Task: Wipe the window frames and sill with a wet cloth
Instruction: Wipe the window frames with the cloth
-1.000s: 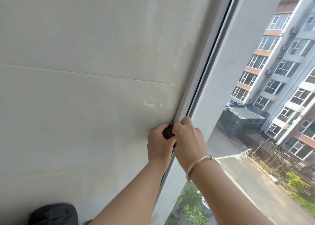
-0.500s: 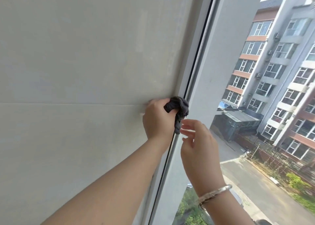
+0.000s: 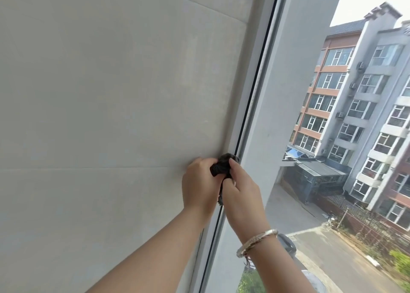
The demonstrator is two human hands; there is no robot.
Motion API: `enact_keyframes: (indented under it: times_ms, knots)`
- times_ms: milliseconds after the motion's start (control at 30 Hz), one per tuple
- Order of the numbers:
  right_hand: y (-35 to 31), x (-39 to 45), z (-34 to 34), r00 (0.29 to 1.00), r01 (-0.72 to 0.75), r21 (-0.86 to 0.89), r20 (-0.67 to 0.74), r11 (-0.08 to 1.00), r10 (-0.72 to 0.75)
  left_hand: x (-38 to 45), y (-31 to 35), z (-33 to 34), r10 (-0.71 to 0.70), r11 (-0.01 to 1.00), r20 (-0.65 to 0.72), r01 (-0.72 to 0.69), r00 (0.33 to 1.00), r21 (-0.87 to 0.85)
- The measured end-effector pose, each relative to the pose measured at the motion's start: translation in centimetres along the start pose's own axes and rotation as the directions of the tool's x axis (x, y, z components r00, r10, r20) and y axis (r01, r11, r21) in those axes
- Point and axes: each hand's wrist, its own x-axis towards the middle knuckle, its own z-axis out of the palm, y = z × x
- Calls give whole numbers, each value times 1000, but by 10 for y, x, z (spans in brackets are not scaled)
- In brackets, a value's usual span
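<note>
Frame wiping midway, sill not in view
Both hands, left hand (image 3: 200, 183) and right hand (image 3: 240, 195), grip the dark crumpled wet cloth (image 3: 221, 166) against the white vertical window frame (image 3: 255, 93), fingers curled round it

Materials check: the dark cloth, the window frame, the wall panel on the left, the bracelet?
Cloth: dark, soft fabric, bunched and creased; wetness not discernible. Window frame: smooth white profile with a black seal strip, probably PVC or painted aluminium. Wall panel: matte pale grey, thin straight joints, likely large tile or board. Bracelet: shiny silver-toned metal bangle.
</note>
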Motion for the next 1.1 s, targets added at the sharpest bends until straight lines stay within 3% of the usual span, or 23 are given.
enact_keyframes:
  times_ms: [233, 600, 800, 933, 1000, 1100]
  knots:
    - [-48, 39, -2, 996, 87, 282, -10, 955, -88, 61, 57, -33, 212, 977, -80, -213, 974, 1]
    - [1, 26, 35, 998, 34, 448, 30, 893, -53, 30, 19, -20, 146, 989, -61, -146, 987, -4]
    - [-57, 75, -7, 992, 108, 555, -2, 825, -128, 86, 72, -40, 93, 941, -172, -143, 981, -308]
    - [-65, 82, -17, 989, 119, 576, -1, 809, -145, 89, 59, -48, 189, 914, -51, -195, 981, -356]
    - [-50, 72, -8, 990, 105, 592, 10, 799, -137, 83, 43, -48, 243, 931, -15, -237, 970, -278]
    - [-20, 56, 10, 993, 82, 576, 21, 813, -116, 71, 26, -45, 203, 967, 31, -196, 979, -160]
